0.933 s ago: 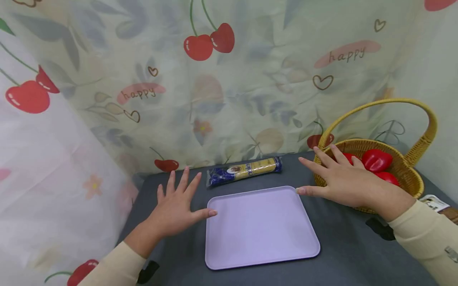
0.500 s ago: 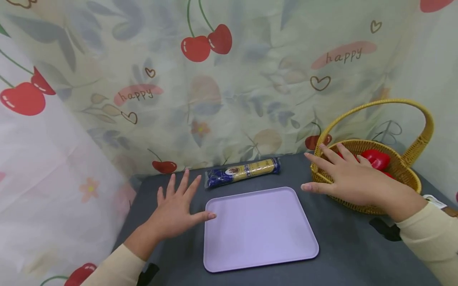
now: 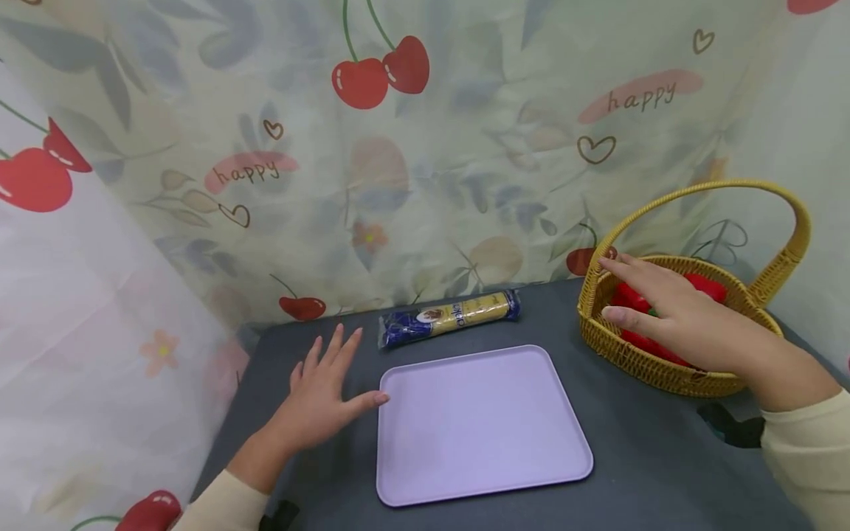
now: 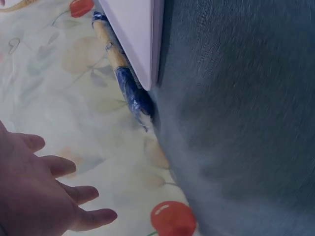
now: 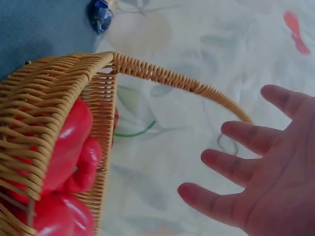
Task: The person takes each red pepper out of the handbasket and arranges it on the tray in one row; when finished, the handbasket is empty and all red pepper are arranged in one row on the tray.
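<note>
Over the wicker basket my right hand hovers with straight fingers, holding nothing. Red bell peppers lie inside the basket, partly hidden behind that hand; the right wrist view shows the glossy peppers below the rim. My left hand is held in the air at the left edge of the lilac tray, its fingers spread and nothing in them. Behind the tray lies a blue and yellow plastic packet, also visible in the left wrist view as a long packet.
The basket's tall arched handle rises beside the right hand. A patterned cloth hangs behind the dark grey table and on its left. A dark strap shows under the right wrist.
My right hand has moved right, from the basket's left side to above the peppers. The left hand has shifted slightly left and down. Tray, packet and basket stay in place.
</note>
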Tool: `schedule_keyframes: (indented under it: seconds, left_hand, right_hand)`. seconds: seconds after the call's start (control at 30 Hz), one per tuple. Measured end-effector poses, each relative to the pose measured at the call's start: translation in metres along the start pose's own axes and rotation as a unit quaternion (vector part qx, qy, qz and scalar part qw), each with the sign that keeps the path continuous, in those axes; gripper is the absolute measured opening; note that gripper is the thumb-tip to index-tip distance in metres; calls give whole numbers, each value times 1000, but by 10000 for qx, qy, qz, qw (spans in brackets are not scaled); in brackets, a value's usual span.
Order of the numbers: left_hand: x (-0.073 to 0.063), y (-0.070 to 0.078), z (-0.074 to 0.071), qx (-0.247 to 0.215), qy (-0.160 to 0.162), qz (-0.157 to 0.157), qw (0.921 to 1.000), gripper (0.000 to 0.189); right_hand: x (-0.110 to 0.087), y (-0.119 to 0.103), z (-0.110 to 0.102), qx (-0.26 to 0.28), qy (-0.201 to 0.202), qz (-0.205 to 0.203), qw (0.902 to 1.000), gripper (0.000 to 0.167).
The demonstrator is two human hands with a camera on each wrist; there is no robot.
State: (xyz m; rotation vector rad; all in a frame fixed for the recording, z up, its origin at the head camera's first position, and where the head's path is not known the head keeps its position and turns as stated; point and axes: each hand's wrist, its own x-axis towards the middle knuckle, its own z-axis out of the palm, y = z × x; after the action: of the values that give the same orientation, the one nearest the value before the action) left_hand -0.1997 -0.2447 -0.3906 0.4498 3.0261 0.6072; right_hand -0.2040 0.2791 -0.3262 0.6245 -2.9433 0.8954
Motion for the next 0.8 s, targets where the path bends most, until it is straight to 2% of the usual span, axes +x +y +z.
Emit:
schedule_keyframes:
  seconds: [0.1, 0.2, 0.27, 0.33, 0.4, 0.57, 0.7, 0.8]
  left_hand:
    - [-2, -5, 7, -438, 135, 70, 9989, 106]
    - [-4, -11, 15, -1030, 280, 198, 9941, 98]
    - [-5, -15, 22, -1558, 370, 306, 9866, 93]
    - [-6, -18, 29, -2112, 446, 414, 9756, 87]
    - [-8, -21, 37, -2809, 433, 494, 9575, 81]
    - [-9, -23, 52, -4289, 270, 477, 9017, 67]
    - [-10, -20, 61, -4898, 186, 313, 8711, 71]
    - [-11, -19, 67, -5393, 49, 155, 8419, 79]
  right_hand:
    - [-6, 13, 1, 591, 266, -184, 9977, 76]
    - [-11, 26, 5, 1269, 487, -313, 9902, 68]
    - [-13, 34, 8, 1747, 586, -349, 9822, 64]
    - [-14, 43, 11, 2159, 677, -334, 9735, 63]
    - [-15, 51, 14, 2443, 796, -299, 9660, 65]
    - [-20, 70, 21, 2603, 1169, 0, 9584, 64]
    - [-23, 80, 26, 2660, 1287, 255, 9550, 62]
    - [-24, 85, 29, 2746, 1220, 457, 9527, 65]
